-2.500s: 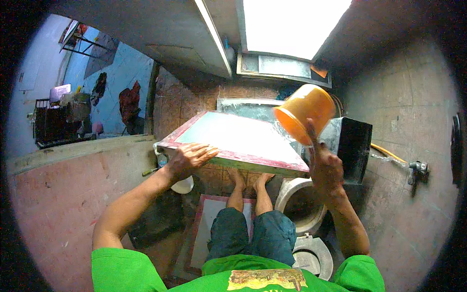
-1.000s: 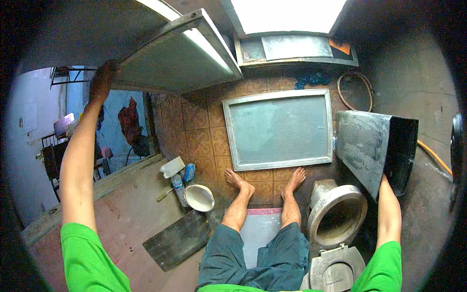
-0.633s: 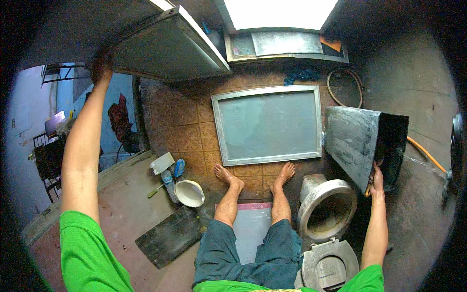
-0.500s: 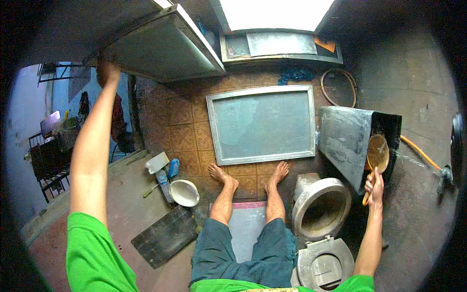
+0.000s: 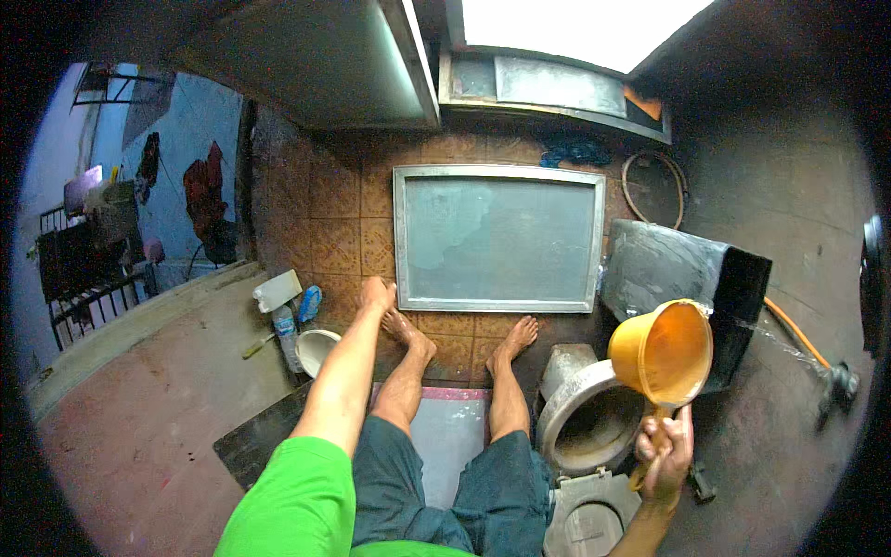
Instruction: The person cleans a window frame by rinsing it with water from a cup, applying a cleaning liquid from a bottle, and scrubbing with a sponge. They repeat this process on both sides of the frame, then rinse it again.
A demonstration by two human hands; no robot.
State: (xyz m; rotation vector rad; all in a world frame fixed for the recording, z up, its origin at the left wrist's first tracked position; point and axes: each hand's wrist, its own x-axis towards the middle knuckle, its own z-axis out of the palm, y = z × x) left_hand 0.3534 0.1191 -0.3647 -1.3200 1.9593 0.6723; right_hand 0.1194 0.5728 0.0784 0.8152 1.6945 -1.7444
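Observation:
On the tiled floor before my feet lies a framed screen [image 5: 501, 239], a rectangle of grey-green sheet inside a pale metal frame. My left hand [image 5: 378, 293] is at its near left corner, too small and blurred to show whether the fingers grip the edge. In my right hand [image 5: 665, 455] is the handle of an orange-yellow plastic water dipper [image 5: 633, 355], my fingers wrapped round it. The dipper is tilted, its mouth turned up and to the right, above the toilet bowl's right side and beside a dark open-topped water container [image 5: 659, 255].
A toilet bowl [image 5: 561, 436] with a raised seat [image 5: 594, 524] stands near my right leg. Water streams from a wall tap [image 5: 843, 379] toward the container. A large framed panel [image 5: 371, 70] leans at the far left. A white bowl [image 5: 316, 351] and plastic bottle [image 5: 286, 334] sit left.
My left hand has come down from the large panel at the far left to the framed screen's corner. My right hand has lifted the dipper out of the dark container, toward me and leftward.

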